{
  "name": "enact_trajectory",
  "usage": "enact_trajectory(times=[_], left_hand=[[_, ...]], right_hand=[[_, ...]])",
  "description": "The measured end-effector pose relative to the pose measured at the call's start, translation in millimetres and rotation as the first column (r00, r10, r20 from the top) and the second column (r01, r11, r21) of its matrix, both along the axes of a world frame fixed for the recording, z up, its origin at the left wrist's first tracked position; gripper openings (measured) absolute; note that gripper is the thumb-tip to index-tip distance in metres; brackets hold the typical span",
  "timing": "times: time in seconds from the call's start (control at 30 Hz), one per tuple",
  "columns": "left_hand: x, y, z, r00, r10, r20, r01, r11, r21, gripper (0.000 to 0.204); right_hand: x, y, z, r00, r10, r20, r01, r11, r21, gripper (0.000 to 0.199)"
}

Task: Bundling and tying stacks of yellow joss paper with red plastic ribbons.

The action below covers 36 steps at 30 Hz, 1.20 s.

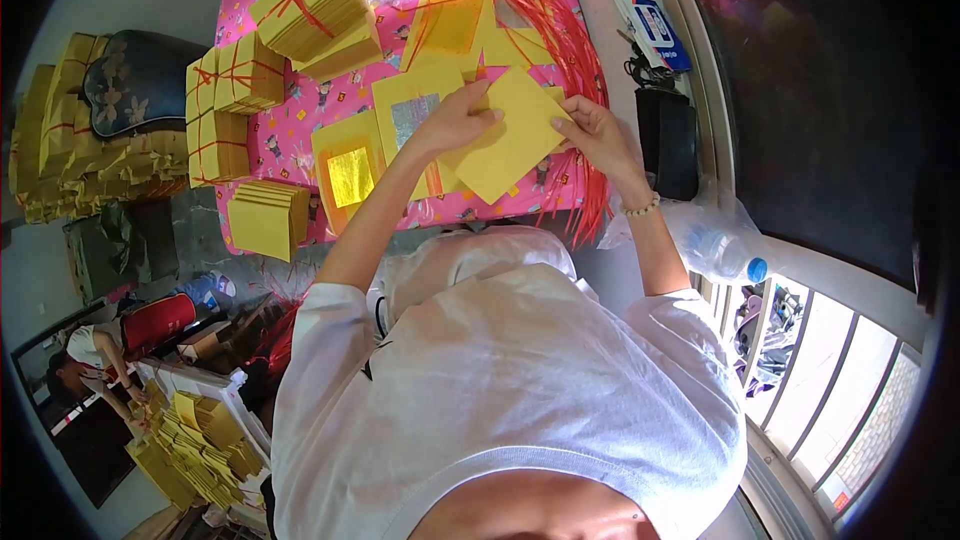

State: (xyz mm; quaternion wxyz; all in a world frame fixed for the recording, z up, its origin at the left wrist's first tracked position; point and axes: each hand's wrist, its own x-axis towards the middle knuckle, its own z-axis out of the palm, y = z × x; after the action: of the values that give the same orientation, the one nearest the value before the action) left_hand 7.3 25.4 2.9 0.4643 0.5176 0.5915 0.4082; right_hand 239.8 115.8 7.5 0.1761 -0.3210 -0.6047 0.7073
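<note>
My left hand (455, 120) and my right hand (597, 135) together hold a stack of yellow paper sheets (508, 140) above a pink patterned table (290, 130). The left hand grips the stack's left edge, the right hand its right corner. Below the stack lie loose yellow sheets, one with a silver foil square (413, 118) and one with a gold foil square (350, 176). A bead bracelet sits on my right wrist.
Tied bundles of yellow paper (310, 10) stand at the table's far left, and an untied pile (265, 218) at its near left corner. Red strings (545, 10) trail down the right side. A plastic bottle (715, 250) lies by the window. Another person (95, 360) sits lower left.
</note>
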Motion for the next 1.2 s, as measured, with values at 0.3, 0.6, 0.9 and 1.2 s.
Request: enact_trajectory(times=[0.3,0.6,0.9,1.2], left_hand=[[-12,50,-33,0.976,0.015,-0.217,-0.049,0.987,-0.151,0.058],[15,62,-94,0.8,0.038,-0.598,-0.109,0.991,-0.083,0.049],[14,62,-118,0.791,0.002,-0.611,-0.077,0.992,-0.097,0.049],[13,65,-122,0.77,-0.082,-0.633,0.01,0.993,-0.116,0.044]], right_hand=[[25,6,-70,0.918,-0.376,0.123,0.394,0.899,-0.191,0.02],[13,5,-132,0.859,-0.422,0.29,0.467,0.878,-0.105,0.018],[18,8,-150,0.876,-0.352,0.331,0.41,0.904,-0.123,0.019],[22,10,-155,0.904,-0.273,0.328,0.327,0.938,-0.12,0.016]])
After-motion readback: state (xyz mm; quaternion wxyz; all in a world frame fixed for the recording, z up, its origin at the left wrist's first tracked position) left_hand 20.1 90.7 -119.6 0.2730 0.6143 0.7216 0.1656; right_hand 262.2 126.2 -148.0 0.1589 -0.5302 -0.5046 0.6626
